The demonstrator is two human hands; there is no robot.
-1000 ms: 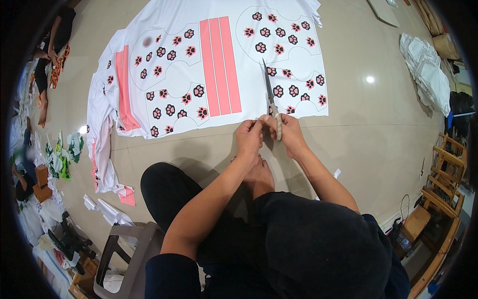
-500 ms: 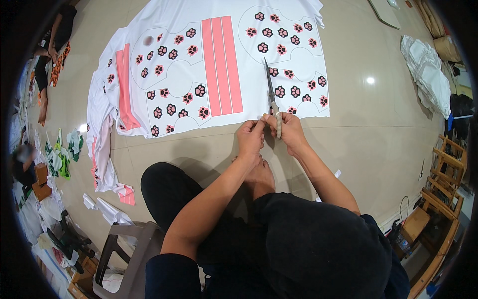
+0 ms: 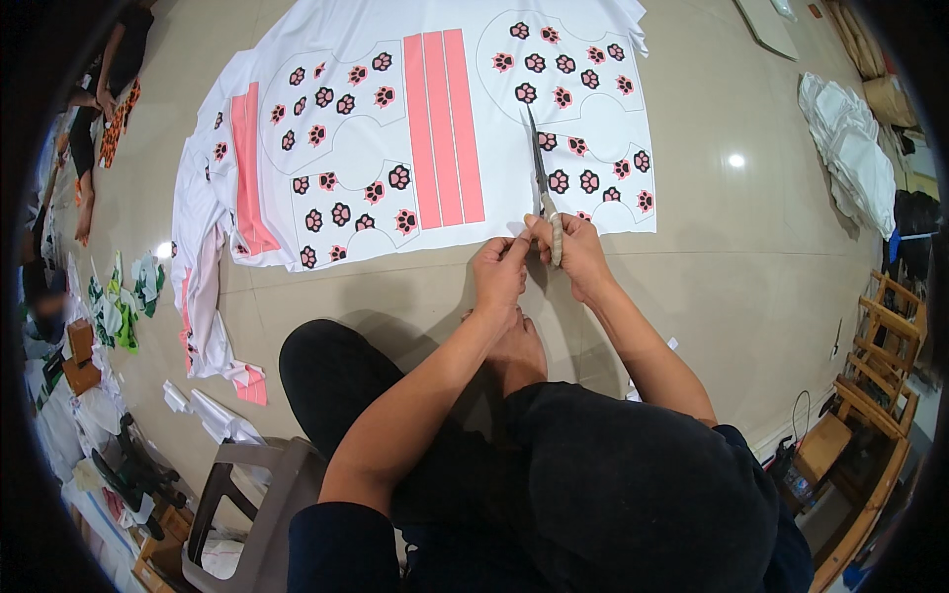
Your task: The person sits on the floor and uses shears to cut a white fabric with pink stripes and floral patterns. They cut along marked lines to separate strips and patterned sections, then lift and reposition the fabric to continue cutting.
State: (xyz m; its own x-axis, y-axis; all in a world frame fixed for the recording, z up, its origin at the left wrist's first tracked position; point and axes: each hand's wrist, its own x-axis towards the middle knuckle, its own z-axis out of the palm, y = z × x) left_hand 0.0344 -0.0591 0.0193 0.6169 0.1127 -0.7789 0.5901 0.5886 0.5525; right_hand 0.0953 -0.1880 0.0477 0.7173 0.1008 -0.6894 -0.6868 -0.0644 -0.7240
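Note:
A white printed fabric point(image 3: 509, 198) with pink stripes, black and pink paw prints and thin outlined shapes lies spread on the floor ahead of me. My right hand point(image 3: 573, 252) grips scissors point(image 3: 544, 183) with wrapped or taped handles. Their long dark blades point away from me over the fabric, between the stripes and the paw-print panel, and look nearly closed. Close beside it, my left hand point(image 3: 501, 275) is pinched at the fabric's near edge, fingertips almost touching the right hand. What lies between those fingers is hidden.
A grey-brown plastic stool point(image 3: 262, 494) stands at lower left, with white scraps point(image 3: 222, 417) by it. Green and white cloth pieces point(image 3: 124, 306) lie on the left. White cloth point(image 3: 845, 138) and a wooden frame point(image 3: 880, 385) are at right. Other people point(image 3: 124, 59) sit at far left.
Scissors and fabric appear shifted very slightly to the right in the picture. Both hands keep nearly the same pose, the right still around the scissors.

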